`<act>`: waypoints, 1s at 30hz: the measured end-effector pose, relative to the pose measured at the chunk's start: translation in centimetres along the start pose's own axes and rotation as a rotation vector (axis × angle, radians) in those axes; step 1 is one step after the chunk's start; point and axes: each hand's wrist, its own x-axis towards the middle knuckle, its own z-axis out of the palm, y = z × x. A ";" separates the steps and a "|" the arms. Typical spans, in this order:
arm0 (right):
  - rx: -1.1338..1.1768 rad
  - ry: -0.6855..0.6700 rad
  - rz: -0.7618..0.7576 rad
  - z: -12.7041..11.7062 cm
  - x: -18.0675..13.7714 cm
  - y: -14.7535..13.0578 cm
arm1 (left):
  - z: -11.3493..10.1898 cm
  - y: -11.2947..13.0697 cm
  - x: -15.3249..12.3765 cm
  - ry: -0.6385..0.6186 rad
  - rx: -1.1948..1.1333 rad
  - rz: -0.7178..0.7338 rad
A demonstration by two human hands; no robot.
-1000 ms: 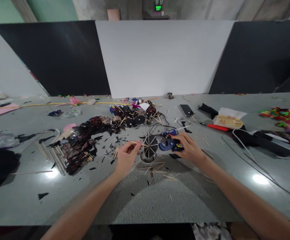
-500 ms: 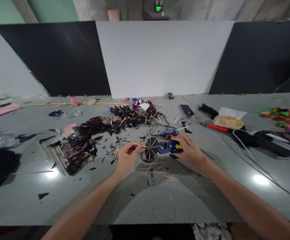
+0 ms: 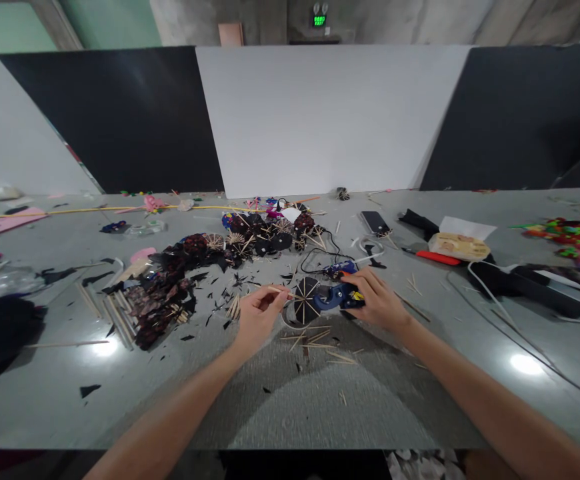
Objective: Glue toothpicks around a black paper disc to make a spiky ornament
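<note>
Dozens of finished umbrellas lie heaped at 11 o'clock of the hands, with a darker heap at 9 o'clock, so much of the work looks done. One black umbrella is in progress mid-table. The left hand has its grip pinched on a stick that meets it. At 3 o'clock the right hand has its grip closed around a glue gun, with the tip at the spokes. At 6 o'clock, spare sticks suggest more are left to make.
</note>
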 end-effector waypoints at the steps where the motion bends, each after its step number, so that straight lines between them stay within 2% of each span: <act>1: -0.001 -0.003 -0.002 0.0 0.0 0.0 | 0.0 0.0 0.0 -0.002 -0.014 -0.006; 16: -0.055 -0.005 -0.003 -0.2 -0.1 -0.5 | 0.5 0.6 0.1 0.003 -0.090 -0.093; 30: -0.165 -0.001 -0.023 -1.1 0.7 -1.1 | 0.7 0.4 0.0 -0.104 -0.040 -0.113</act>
